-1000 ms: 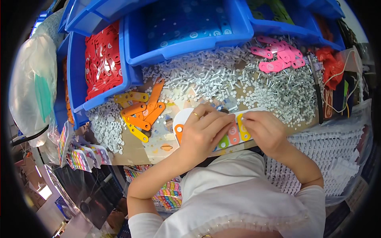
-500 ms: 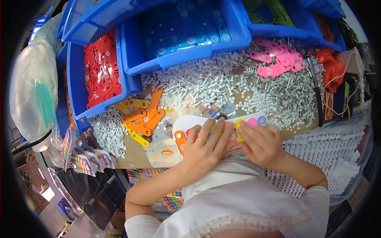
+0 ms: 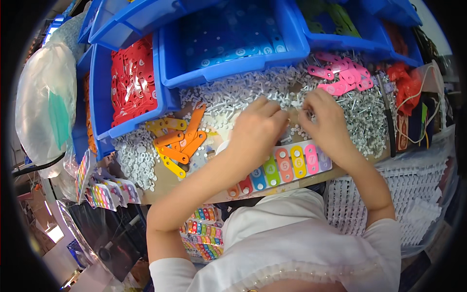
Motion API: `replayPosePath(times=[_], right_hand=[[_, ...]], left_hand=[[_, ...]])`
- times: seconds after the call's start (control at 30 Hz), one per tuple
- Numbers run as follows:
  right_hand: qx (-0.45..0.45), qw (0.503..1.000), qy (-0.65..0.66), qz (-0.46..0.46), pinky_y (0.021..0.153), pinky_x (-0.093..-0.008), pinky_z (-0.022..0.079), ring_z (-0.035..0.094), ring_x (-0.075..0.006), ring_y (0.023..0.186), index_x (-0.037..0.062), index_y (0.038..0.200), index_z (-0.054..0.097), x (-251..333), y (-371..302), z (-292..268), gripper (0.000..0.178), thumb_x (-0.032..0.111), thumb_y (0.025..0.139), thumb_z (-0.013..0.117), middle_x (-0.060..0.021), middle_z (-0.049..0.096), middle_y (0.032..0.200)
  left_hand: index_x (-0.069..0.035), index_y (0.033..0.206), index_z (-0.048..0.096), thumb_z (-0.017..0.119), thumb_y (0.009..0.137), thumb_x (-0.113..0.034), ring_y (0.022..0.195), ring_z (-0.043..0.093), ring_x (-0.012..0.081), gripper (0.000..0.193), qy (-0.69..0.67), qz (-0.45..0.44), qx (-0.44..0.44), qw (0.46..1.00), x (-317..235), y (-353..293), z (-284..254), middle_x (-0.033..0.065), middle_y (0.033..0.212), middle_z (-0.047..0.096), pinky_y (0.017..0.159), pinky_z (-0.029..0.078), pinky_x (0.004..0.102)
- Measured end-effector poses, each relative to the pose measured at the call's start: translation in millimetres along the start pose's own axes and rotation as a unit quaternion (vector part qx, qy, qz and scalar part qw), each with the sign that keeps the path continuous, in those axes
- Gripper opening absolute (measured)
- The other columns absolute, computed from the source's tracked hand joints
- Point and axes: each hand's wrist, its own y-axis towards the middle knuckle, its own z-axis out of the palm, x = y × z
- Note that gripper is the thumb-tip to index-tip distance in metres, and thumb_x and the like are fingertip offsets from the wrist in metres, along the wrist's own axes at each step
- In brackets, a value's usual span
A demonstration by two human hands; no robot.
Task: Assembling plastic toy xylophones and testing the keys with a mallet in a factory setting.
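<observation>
A toy xylophone [image 3: 284, 164] with a white base and a row of rainbow-coloured bars lies at the table's near edge, white round caps on the lower ends of several bars. Beyond it, my left hand [image 3: 261, 127] is at the near side of a heap of small white pins [image 3: 233, 87], fingers curled and partly hidden. My left forearm covers the xylophone's left part. My right hand [image 3: 327, 121] is closed in a pinch at the heap's right side, close to the metal screws [image 3: 362, 117]. What either hand's fingertips hold is too small to make out.
Blue bins stand along the back, holding red bars [image 3: 134, 82], blue bars [image 3: 243, 51] and green bars [image 3: 343, 22]. Loose pink bars [image 3: 348, 73] lie on the screws. Orange bars [image 3: 187, 138] and white washers [image 3: 134, 158] lie at the left. A white rack-like stack [image 3: 394, 199] sits at right.
Both hands have left the xylophone and moved away from me to the small parts. The xylophone now sits nearer the table's front edge, with more of its bars showing.
</observation>
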Motion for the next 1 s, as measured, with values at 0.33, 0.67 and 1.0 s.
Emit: replayPosePath(times=[0.33, 0.67, 1.0], right_hand=[[-0.008, 0.978, 0.208, 0.009, 0.064, -0.0285, 0.051, 0.064, -0.0193, 0.071, 0.0039, 0.088, 0.065, 15, -86, -29, 0.017, -0.004, 0.075, 0.073, -0.0065, 0.067, 0.085], [-0.022, 0.982, 0.109, -0.152, 0.076, -0.0340, 0.039, 0.061, -0.0168, 0.081, 0.0089, 0.085, 0.069, 14, -97, -18, 0.021, 0.008, 0.067, 0.080, -0.0008, 0.068, 0.092], [-0.057, 0.956, -0.144, -0.250, 0.092, -0.0377, 0.029, 0.059, -0.0131, 0.093, 0.0126, 0.088, 0.072, 25, -123, -19, 0.017, 0.017, 0.072, 0.072, 0.0010, 0.068, 0.103]], left_hand=[[-0.006, 0.083, 0.069, 0.069, 0.073, -0.006, 0.091, 0.055, 0.0282, 0.010, -0.174, -0.133, 0.121, 0.968, -32, -21, -39, 0.0081, 0.086, 0.062, 0.078, 0.046, 0.0361], [-0.011, 0.085, 0.072, 0.079, 0.071, -0.010, 0.086, 0.046, 0.0241, 0.015, -0.129, -0.142, 0.121, 0.974, -63, -57, -25, 0.0029, 0.089, 0.054, 0.074, 0.041, 0.0352], [-0.010, 0.083, 0.073, 0.079, 0.070, -0.011, 0.086, 0.045, 0.0245, 0.014, -0.137, -0.166, 0.112, 0.970, -65, -62, -18, 0.0024, 0.086, 0.054, 0.076, 0.041, 0.0346]])
